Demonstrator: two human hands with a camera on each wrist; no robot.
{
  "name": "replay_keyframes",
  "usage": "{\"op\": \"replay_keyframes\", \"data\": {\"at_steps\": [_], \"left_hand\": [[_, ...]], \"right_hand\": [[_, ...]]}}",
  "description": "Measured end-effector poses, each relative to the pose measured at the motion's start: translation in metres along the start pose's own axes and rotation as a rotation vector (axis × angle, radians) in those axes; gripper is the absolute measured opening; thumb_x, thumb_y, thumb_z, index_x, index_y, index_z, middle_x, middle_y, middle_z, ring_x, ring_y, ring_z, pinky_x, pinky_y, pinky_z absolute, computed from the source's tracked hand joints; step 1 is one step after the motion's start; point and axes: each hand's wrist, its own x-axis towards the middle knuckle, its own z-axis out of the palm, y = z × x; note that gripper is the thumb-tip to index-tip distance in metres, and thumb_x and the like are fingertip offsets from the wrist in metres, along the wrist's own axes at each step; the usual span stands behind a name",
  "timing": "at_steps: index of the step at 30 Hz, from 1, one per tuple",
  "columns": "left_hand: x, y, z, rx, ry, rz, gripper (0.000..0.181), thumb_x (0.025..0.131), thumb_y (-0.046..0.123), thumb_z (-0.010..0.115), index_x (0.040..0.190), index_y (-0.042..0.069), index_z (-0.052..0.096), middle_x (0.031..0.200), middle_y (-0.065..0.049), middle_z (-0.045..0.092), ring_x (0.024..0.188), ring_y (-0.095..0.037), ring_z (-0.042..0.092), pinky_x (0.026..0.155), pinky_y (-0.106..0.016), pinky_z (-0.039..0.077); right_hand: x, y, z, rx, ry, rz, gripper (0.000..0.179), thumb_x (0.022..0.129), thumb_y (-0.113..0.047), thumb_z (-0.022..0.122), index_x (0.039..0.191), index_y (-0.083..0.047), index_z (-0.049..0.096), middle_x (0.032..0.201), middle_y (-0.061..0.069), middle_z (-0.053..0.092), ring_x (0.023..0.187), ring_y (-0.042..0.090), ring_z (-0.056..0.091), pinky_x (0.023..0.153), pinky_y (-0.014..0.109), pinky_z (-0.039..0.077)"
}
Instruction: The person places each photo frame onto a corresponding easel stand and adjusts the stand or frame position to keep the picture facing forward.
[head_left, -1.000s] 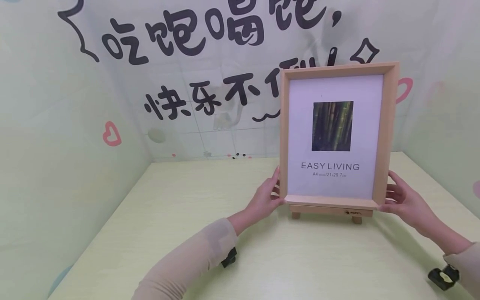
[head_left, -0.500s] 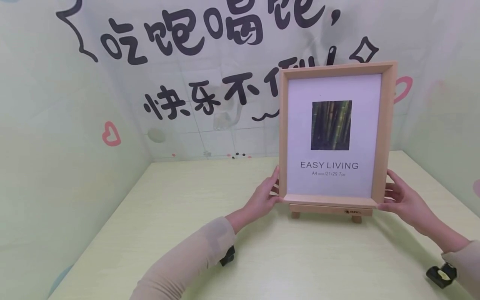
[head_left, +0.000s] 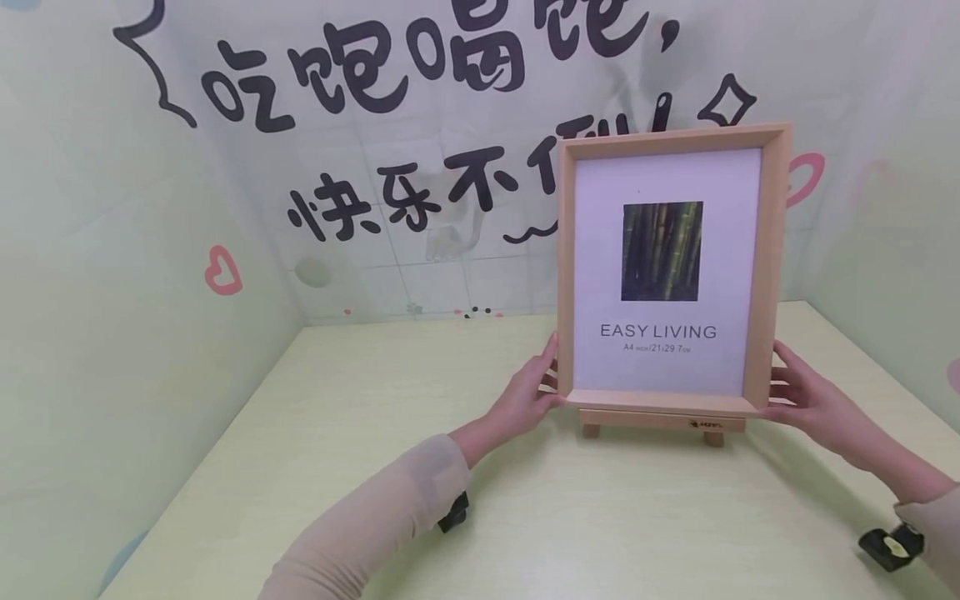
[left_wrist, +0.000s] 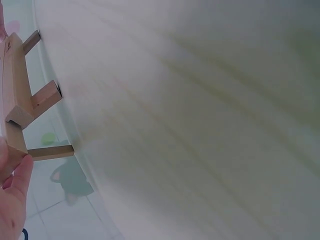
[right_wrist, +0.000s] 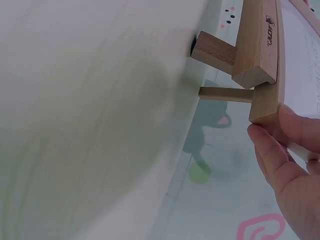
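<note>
A wooden picture frame [head_left: 765,275] with a white "EASY LIVING" insert and a small bamboo photo stands upright on the ledge of a small wooden easel [head_left: 637,420]. My left hand [head_left: 519,400] grips the frame's lower left corner. At the opposite lower corner, my right hand [head_left: 813,404] pinches the frame between thumb and fingers. The right wrist view shows the thumb on the front of the frame and fingers under its corner, beside the easel's ledge [right_wrist: 255,45]. In the left wrist view, the easel's legs [left_wrist: 47,97] touch the table, and only part of the left hand shows.
The pale wooden table [head_left: 360,400] carries the easel near its back right. A white cloth backdrop [head_left: 450,275] with large black characters hangs behind, with green side panels [head_left: 112,333] left and right. Dark wrist devices [head_left: 891,546] sit under both sleeves.
The frame shifted very slightly left over the last second and is nearly still now. Both hands keep their hold on its lower corners.
</note>
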Motion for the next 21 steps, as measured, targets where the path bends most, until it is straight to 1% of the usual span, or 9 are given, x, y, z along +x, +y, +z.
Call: {"op": "replay_keyframes", "data": {"at_steps": [1, 4, 6, 7, 8, 10, 13, 17, 21], "left_hand": [[0.0, 0.0, 0.0, 0.001, -0.003, 0.001, 0.092, 0.08, -0.006, 0.062, 0.148, 0.012, 0.003, 0.116, -0.016, 0.049, 0.1, -0.023, 0.058, 0.082, -0.015, 0.051], [0.001, -0.001, -0.001, -0.004, -0.021, 0.004, 0.094, 0.08, -0.007, 0.062, 0.148, 0.014, 0.001, 0.118, -0.017, 0.048, 0.1, -0.023, 0.058, 0.083, -0.014, 0.05], [0.001, -0.001, -0.002, -0.007, -0.039, 0.001, 0.096, 0.079, -0.009, 0.061, 0.148, 0.016, -0.001, 0.12, -0.017, 0.047, 0.101, -0.024, 0.058, 0.085, -0.015, 0.05], [0.001, -0.002, -0.003, -0.007, -0.049, -0.002, 0.097, 0.079, -0.01, 0.061, 0.148, 0.016, -0.002, 0.121, -0.017, 0.046, 0.101, -0.025, 0.058, 0.086, -0.016, 0.049], [0.001, -0.002, -0.004, -0.009, -0.057, -0.008, 0.098, 0.079, -0.01, 0.061, 0.148, 0.017, -0.003, 0.122, -0.017, 0.046, 0.102, -0.025, 0.058, 0.086, -0.016, 0.049], [0.0, -0.003, -0.005, -0.008, -0.068, -0.019, 0.099, 0.079, -0.008, 0.062, 0.148, 0.018, -0.003, 0.125, -0.016, 0.044, 0.103, -0.025, 0.057, 0.088, -0.018, 0.049], [-0.002, -0.004, -0.006, -0.017, -0.064, -0.028, 0.1, 0.079, -0.005, 0.065, 0.148, 0.018, -0.003, 0.129, -0.014, 0.042, 0.105, -0.023, 0.057, 0.09, -0.02, 0.049], [-0.005, -0.002, -0.004, -0.042, -0.019, -0.039, 0.101, 0.077, -0.003, 0.068, 0.148, 0.016, 0.0, 0.135, -0.012, 0.037, 0.108, -0.023, 0.054, 0.09, -0.023, 0.049], [-0.006, 0.004, 0.002, -0.085, 0.034, -0.077, 0.103, 0.075, -0.005, 0.069, 0.148, 0.017, 0.001, 0.139, -0.012, 0.033, 0.112, -0.024, 0.051, 0.09, -0.026, 0.05]], "right_hand": [[0.0, 0.0, -0.001, -0.013, -0.004, -0.001, 0.094, 0.081, 0.008, 0.06, 0.148, -0.013, -0.002, 0.119, -0.023, 0.038, 0.096, -0.019, 0.044, 0.072, 0.006, 0.048], [-0.001, 0.0, -0.003, -0.045, -0.003, 0.012, 0.092, 0.082, 0.005, 0.061, 0.148, -0.011, -0.003, 0.119, -0.022, 0.038, 0.096, -0.02, 0.042, 0.072, 0.005, 0.047], [-0.001, -0.001, -0.004, -0.068, -0.003, 0.019, 0.092, 0.082, 0.004, 0.061, 0.147, -0.009, -0.002, 0.119, -0.016, 0.04, 0.096, -0.021, 0.042, 0.072, 0.005, 0.047], [-0.001, -0.002, -0.004, -0.075, -0.007, 0.026, 0.091, 0.082, 0.004, 0.061, 0.147, -0.008, -0.002, 0.121, -0.008, 0.043, 0.095, -0.021, 0.041, 0.072, 0.005, 0.047], [-0.001, -0.003, -0.004, -0.085, -0.01, 0.041, 0.091, 0.083, 0.003, 0.061, 0.147, -0.008, -0.002, 0.121, -0.007, 0.043, 0.095, -0.021, 0.041, 0.071, 0.005, 0.047], [-0.001, -0.006, -0.004, -0.098, -0.016, 0.074, 0.092, 0.083, 0.001, 0.062, 0.147, -0.008, -0.003, 0.124, 0.015, 0.045, 0.093, -0.022, 0.04, 0.07, 0.006, 0.047], [-0.002, -0.009, -0.003, -0.089, -0.009, 0.132, 0.094, 0.083, -0.003, 0.063, 0.147, -0.009, -0.005, 0.128, 0.038, 0.032, 0.091, -0.024, 0.037, 0.069, 0.007, 0.047], [-0.006, -0.012, 0.004, -0.043, 0.036, 0.218, 0.097, 0.084, -0.008, 0.065, 0.146, -0.009, -0.01, 0.131, 0.04, 0.025, 0.088, -0.024, 0.036, 0.068, 0.007, 0.046], [-0.007, -0.014, 0.012, -0.01, 0.063, 0.285, 0.1, 0.084, -0.012, 0.066, 0.145, -0.008, -0.013, 0.135, 0.041, 0.022, 0.087, -0.023, 0.034, 0.068, 0.005, 0.043]]}}
